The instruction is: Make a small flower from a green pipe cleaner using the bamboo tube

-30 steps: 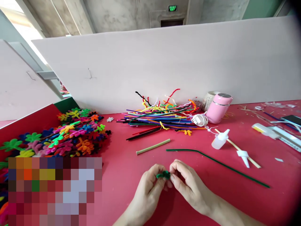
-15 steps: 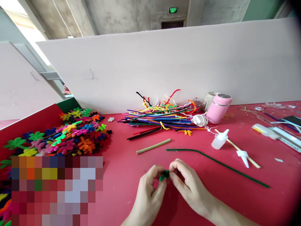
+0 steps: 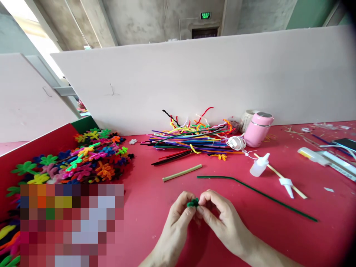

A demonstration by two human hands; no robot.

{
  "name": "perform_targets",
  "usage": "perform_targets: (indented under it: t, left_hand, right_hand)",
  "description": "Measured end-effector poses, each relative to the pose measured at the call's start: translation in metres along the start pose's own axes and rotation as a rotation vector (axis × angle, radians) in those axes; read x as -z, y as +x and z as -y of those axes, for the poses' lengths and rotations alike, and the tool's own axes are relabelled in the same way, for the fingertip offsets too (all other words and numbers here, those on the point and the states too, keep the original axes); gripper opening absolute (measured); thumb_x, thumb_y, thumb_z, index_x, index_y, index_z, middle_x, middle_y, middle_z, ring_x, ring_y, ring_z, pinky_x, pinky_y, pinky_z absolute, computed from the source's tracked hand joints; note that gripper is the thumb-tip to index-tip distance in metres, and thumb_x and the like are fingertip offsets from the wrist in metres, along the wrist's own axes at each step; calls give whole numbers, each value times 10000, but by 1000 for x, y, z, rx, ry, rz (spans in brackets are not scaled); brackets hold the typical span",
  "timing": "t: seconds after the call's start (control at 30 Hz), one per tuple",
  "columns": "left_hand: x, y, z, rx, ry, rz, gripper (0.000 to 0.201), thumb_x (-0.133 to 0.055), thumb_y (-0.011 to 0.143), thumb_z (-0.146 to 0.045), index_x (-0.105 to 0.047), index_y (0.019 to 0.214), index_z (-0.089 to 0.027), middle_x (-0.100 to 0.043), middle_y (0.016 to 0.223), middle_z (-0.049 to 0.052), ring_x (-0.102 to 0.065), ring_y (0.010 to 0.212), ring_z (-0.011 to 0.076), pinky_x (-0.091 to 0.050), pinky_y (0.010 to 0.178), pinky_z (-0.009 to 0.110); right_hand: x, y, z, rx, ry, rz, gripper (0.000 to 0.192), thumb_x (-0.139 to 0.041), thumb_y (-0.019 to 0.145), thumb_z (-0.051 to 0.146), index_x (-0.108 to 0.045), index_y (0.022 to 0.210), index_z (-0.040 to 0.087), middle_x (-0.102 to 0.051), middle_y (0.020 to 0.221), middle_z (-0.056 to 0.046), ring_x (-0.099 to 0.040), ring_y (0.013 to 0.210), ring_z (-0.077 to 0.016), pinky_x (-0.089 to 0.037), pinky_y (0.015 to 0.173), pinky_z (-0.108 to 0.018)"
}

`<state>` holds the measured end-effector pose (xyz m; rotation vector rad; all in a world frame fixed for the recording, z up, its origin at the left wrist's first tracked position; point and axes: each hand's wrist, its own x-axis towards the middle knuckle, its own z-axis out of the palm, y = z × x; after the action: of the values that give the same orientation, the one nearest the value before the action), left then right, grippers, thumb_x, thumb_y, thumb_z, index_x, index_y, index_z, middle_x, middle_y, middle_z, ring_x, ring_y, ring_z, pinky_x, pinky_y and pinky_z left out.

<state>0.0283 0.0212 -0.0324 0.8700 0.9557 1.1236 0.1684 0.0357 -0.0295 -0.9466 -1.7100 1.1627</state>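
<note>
1. At your far left, a heap of fuzzy flowers lies against a red box wall; work well clear of it so your left sleeve drags nothing.
2. Your left hand pinches the dark green piece between thumb and forefinger. Treat this as your steady side: grip firmly, but don't crush the lobes.
3. That piece sits between your two hands, just above the desk, low and near the middle.
4. Your right hand has thumb and forefinger closed on the piece's right edge; exactly what lies under those fingertips is hidden. Small turns from these fingers should give better control than moving the wrist. Press any stiff end inward, as it could prick.
5. Beyond your hands lie a short pale stick and the stem bundle, both out of your way.
6. To the right, a long green stem stretches past your knuckles; mind it with your right forearm. The white bottle stands beyond it.
</note>
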Motion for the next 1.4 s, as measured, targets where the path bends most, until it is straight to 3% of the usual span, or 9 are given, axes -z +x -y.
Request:
perform_targets:
  t: [0.13,0.23,0.73,0.93,1.03,1.27,1.4]
  left_hand:
    - [-2,3,-2,55,-172,50,42,-570,748,-192,-588,771,-162,-560,645,8,-505,598,121,-397,621,253]
    - [-4,6,-5,95,-257,91,54,-626,696,-175,-604,725,-136,-563,633,12,-497,527,100,-394,543,231]
    - [-4,5,-4,217,-464,136,39,-595,714,-100,-604,742,-125,-527,548,-7,-465,480,76,-331,464,190]
    - [0,8,-2,199,-469,178,28,-589,726,-146,-582,742,-125,-515,505,-7,-442,469,84,-301,493,208]
    - [2,9,-1,199,-469,198,39,-582,729,-164,-570,734,-127,-507,497,-9,-432,465,87,-293,501,218]
    - [1,7,-2,176,-425,246,49,-560,759,-156,-553,721,-126,-494,513,-12,-418,467,75,-290,506,214]
    - [1,6,-4,121,-339,186,46,-598,732,-169,-559,742,-146,-524,530,-13,-451,482,83,-321,488,200]
  right_hand:
    - [1,0,1,-11,52,-34,35,-462,841,212,-478,868,197,-502,709,13,-519,615,-115,-449,587,-209]
    - [3,1,2,14,23,-24,147,-492,822,203,-509,967,198,-541,810,-22,-557,723,-145,-470,661,-233]
    - [-2,0,-1,117,211,-10,62,-497,830,161,-546,845,198,-471,766,10,-593,553,-96,-525,524,-233]
    - [1,-1,-8,-36,180,-80,197,-480,849,267,-496,1035,206,-529,835,-26,-587,730,-147,-512,649,-276]
    - [3,-1,-11,-41,147,-71,180,-487,844,288,-517,995,193,-555,845,-44,-570,804,-173,-489,711,-304]
    - [-1,-2,-11,-60,247,0,141,-508,834,291,-518,931,188,-538,827,-30,-600,722,-152,-502,691,-307]
    - [0,0,-8,-82,310,71,142,-452,867,289,-485,959,186,-561,730,-11,-597,631,-136,-503,627,-288]
